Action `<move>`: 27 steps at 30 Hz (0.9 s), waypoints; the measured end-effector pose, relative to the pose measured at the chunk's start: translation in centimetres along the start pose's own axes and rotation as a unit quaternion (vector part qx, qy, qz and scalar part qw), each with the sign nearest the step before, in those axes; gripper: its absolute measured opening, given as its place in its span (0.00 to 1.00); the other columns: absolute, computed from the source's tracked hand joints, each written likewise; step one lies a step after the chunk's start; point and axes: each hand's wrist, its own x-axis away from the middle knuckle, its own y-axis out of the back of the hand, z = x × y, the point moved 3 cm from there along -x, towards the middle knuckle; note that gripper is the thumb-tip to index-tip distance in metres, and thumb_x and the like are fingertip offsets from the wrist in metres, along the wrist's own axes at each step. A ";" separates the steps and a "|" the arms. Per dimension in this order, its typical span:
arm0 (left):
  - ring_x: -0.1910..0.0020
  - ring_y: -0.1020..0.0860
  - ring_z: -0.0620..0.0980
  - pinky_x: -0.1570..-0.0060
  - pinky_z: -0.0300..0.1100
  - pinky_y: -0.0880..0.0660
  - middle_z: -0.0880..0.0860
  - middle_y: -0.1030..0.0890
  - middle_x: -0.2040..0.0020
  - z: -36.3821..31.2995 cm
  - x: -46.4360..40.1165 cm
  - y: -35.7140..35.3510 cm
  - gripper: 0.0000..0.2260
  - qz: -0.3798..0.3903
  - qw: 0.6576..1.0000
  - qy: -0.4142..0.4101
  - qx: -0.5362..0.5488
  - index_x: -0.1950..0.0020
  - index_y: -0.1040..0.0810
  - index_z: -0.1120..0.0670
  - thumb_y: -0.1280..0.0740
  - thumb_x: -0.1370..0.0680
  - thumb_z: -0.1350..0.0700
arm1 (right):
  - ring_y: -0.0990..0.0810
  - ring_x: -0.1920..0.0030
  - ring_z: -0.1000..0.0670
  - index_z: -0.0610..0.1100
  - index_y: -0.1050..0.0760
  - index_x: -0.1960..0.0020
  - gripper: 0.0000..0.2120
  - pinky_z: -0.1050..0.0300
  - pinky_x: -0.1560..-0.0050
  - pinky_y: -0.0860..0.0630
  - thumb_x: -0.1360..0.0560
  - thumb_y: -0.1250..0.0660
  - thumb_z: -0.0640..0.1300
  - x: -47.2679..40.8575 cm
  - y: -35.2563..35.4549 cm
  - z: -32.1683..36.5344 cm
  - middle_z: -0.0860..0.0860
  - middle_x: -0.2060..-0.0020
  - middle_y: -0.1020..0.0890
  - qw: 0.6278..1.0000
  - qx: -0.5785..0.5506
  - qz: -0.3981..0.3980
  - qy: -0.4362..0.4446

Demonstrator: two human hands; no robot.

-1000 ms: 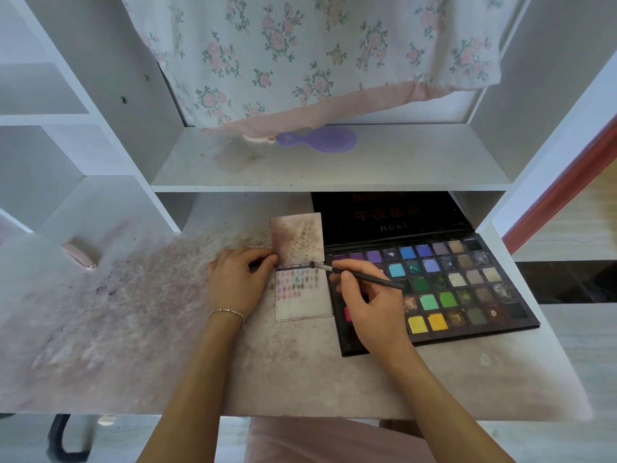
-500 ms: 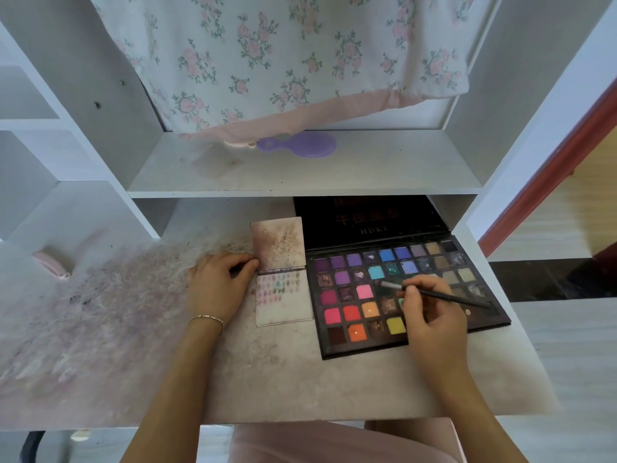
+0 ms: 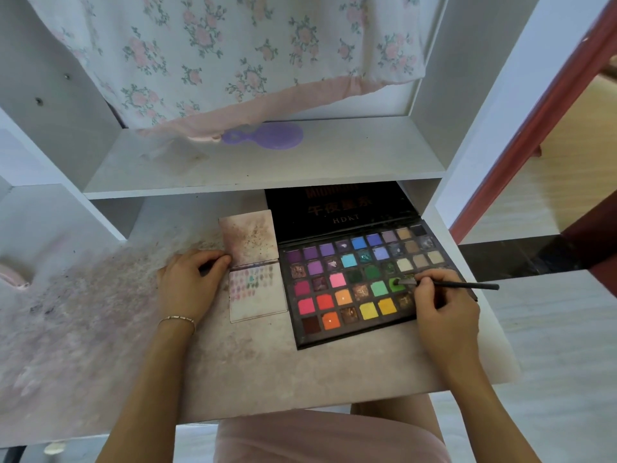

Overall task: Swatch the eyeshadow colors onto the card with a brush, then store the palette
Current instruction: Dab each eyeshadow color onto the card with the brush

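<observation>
Palette (image 3: 364, 289): lies open on the bench (image 3: 267, 369), right of centre, its black lid tipped back under the shelf (image 3: 267, 168); rows of purples, blues, greens, pinks, oranges, yellows and neutrals face up.
Brush (image 3: 450, 284): thin dark handle pointing out to the right, bristle tip touching a bright green pan near the right side of the palette.
Right hand (image 3: 444, 312): fingers curled, pinching the brush close to its bristle end; the heel of the hand lies over the palette's lower right corner.
Card (image 3: 255, 292): flat on the bench, just beside the palette's left edge; small swatches in pinks, purples and a little green cluster on its upper half, the lower half bare.
Second card (image 3: 248, 237): stained brownish-pink, just behind the first, their edges meeting.
Left hand (image 3: 187, 285): rests on the bench left of the cards, fingers curled with the tips at the seam where the two cards meet; I cannot tell whether it pinches an edge.
Bench surface: smeared with pinkish powder, heaviest at the left.
Shelf above: a purple hand mirror (image 3: 267, 137) lies there, partly under a hanging floral cloth (image 3: 233, 51).
</observation>
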 end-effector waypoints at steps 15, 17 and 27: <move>0.48 0.24 0.60 0.44 0.59 0.30 0.56 0.18 0.50 0.1 -0.2 0.0 0.07 0.009 1.000 -0.004 0.006 0.52 0.17 0.54 0.33 0.25 0.54 | 0.25 0.59 0.71 0.55 0.31 0.62 0.17 0.79 0.66 0.31 0.25 0.40 0.33 0.0 -0.1 -0.1 0.58 0.65 0.24 1.000 0.018 0.009 -0.004; 0.48 0.24 0.59 0.44 0.59 0.30 0.56 0.18 0.50 0.1 -0.1 -0.1 0.07 0.010 1.000 -0.003 0.006 0.51 0.17 0.54 0.33 0.25 0.54 | 0.25 0.59 0.71 0.55 0.31 0.62 0.17 0.78 0.66 0.30 0.25 0.40 0.33 0.0 0.0 -0.2 0.58 0.65 0.24 1.000 0.015 -0.001 -0.004; 0.47 0.24 0.59 0.43 0.59 0.31 0.55 0.18 0.50 0.1 -0.1 0.0 0.07 0.013 1.000 0.000 0.017 0.51 0.17 0.54 0.33 0.25 0.54 | 0.24 0.60 0.68 0.55 0.31 0.61 0.17 0.77 0.66 0.29 0.25 0.40 0.32 0.0 -0.1 0.2 0.57 0.65 0.24 1.000 0.018 0.003 0.007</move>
